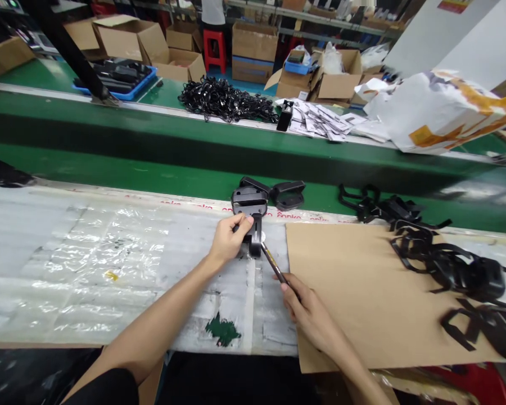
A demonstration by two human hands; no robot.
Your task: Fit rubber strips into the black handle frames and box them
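My left hand [231, 235] is closed on a black plastic part [256, 236] with a curved, strap-like arm, held just above the plastic-covered table. In my right hand [304, 304] is a slim dark stick-like tool [273, 263] with gold marks. Its pale tip is at the lower right side of the black part; I cannot make out what kind of tip it is, nor whether it touches. Right behind my left hand lie rounded black plastic pieces [249, 197], with another similar black piece [287, 195] beside them.
Brown cardboard [341, 292] lies at my right, with several black strapped parts [442, 259] along its far right. Across the green ledge are a heap of black parts [227, 100], white paper slips [320, 119], a blue tray [122, 90] and a taped white package [447, 112].
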